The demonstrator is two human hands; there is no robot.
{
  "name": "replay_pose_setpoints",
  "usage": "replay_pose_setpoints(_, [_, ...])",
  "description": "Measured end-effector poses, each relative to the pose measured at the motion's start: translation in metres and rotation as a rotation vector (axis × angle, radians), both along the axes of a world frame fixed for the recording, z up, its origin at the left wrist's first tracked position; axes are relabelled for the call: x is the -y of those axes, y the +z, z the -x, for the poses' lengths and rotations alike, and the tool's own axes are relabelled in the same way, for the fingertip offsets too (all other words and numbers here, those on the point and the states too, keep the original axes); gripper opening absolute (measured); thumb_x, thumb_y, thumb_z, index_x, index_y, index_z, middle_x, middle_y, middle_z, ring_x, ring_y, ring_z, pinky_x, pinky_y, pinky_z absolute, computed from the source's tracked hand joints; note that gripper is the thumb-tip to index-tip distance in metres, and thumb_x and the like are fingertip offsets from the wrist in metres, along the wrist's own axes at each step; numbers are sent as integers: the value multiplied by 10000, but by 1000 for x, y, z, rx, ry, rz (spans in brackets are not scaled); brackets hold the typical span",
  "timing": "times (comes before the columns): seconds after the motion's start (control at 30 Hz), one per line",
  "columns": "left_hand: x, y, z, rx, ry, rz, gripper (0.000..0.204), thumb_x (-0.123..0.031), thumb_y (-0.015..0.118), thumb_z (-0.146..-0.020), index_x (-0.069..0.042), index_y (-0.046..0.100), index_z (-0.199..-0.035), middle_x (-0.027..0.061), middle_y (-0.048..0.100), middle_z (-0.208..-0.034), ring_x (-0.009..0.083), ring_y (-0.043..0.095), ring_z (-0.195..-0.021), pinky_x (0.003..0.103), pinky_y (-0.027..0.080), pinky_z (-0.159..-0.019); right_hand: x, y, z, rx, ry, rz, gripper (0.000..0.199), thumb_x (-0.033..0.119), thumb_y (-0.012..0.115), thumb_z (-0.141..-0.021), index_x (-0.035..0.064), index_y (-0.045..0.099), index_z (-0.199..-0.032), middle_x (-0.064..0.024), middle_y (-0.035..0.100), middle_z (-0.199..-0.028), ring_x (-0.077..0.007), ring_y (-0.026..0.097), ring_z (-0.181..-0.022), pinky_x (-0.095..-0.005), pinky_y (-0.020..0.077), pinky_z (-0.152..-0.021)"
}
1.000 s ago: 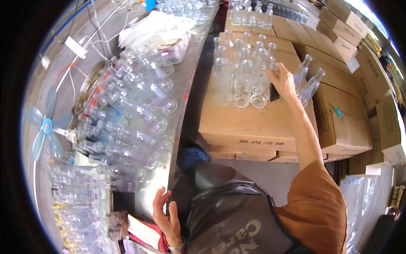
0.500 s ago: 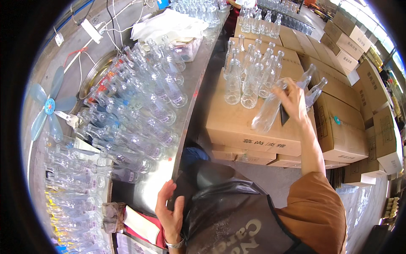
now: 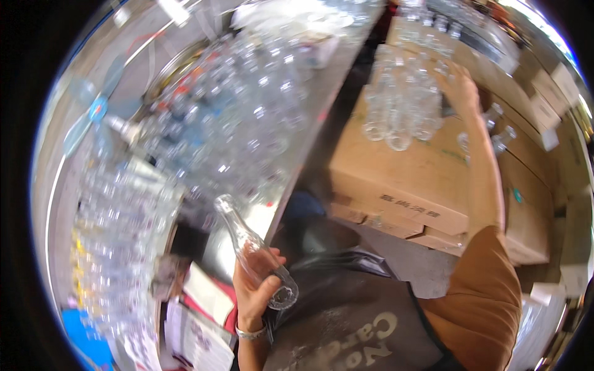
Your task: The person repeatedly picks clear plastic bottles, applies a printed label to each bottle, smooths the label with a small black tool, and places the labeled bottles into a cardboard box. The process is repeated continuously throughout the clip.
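Note:
In my left hand is a clear glass bottle, gripped near its base and tilted so its neck points up and left. It is over the table's near edge. My right hand reaches out to the back right, beside a cluster of clear glass bottles standing on a cardboard box. Motion smears its fingers, so whether they grip a bottle neck is unclear. Two more bottles show right of my right forearm.
Many clear bottles crowd the metal table at left. More lie stacked at lower left, near a blue fan. Papers and cloths lie by my left wrist. Further cardboard boxes stand at right.
My left hand, open and unloaded before, now holds a bottle. My right hand, which held a bottle over the box, has moved farther away to the standing bottles. The view has shifted.

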State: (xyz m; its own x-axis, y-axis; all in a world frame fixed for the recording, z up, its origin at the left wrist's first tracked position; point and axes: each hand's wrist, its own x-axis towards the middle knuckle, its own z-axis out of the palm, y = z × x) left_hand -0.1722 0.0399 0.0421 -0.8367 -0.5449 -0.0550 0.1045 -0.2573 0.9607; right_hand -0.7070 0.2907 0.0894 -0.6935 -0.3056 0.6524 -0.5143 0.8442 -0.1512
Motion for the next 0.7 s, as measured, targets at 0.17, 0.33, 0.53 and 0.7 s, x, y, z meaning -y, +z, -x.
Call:
replay_pose_setpoints(0.17, [31,-13,-69,12,452,54,766,-349,720,-917,-56,348,-1519,166,647,-1131,260,682,-940,379,563,-812,-29,-50,45,233,27,-51,374,410,632,-912,139,689,-1163,-128,717,-1119,-344,663,-1080,-428,507,-919])
replay_pose_setpoints(0.33, [68,-24,-134,43,745,65,603,-349,502,-1048,-62,303,-1540,206,568,-1312,281,648,-1077,393,537,-919,-52,-71,45,-126,67,79,334,368,648,-935,120,699,-1152,-99,707,-1135,-303,642,-1092,-409,514,-910])
replay_pose_setpoints(0.53, [114,-71,-181,133,787,-128,591,-409,427,-1062,-121,278,-1556,188,476,-1459,335,545,-1261,449,491,-1020,-36,-50,40,223,-254,-42,363,454,553,-941,191,717,-1131,-134,723,-1108,-332,694,-1027,-446,543,-884])
replay_pose_setpoints(0.7, [118,-82,-167,103,814,-153,725,-496,541,-1011,-59,294,-1533,202,527,-1373,327,562,-1212,429,448,-1050,-43,-73,56,292,-192,119,590,502,684,-824,145,611,-1288,-130,725,-1120,-356,663,-1096,-469,515,-921])
